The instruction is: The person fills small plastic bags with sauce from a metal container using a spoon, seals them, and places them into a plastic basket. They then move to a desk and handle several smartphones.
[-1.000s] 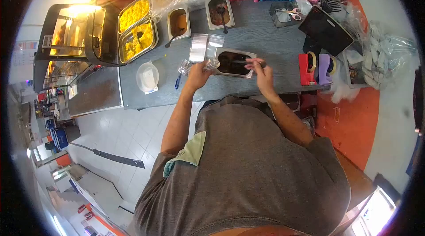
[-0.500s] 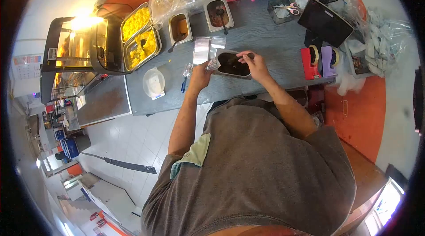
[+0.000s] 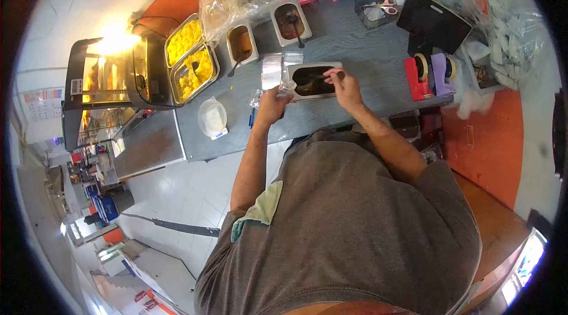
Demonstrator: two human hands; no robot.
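My left hand (image 3: 274, 105) is closed on a small clear plastic bag (image 3: 287, 86) at the left end of a steel food pan (image 3: 322, 98). Dark brown sauce fills part of the pan. Over its right end, my right hand (image 3: 347, 90) grips the handle of a dark spoon (image 3: 325, 75). The spoon's head is hard to make out against the sauce. Just behind my left hand lies a stack of flat clear plastic bags (image 3: 272, 70). A blue pen (image 3: 251, 118) is beside that hand, partly hidden.
Two sauce pans (image 3: 252, 49) (image 3: 306, 25) with ladles stand behind, near trays of yellow food (image 3: 214, 72). A lit display warmer (image 3: 71, 87) is at left, with a round plastic tub (image 3: 212, 117) nearby. Tape dispensers (image 3: 419, 81) and a tablet (image 3: 435, 25) stand at right.
My right hand has shifted slightly right and down over the pan, and the spoon has moved in the sauce. My left hand keeps its hold on the bag. The whole view has tilted a little.
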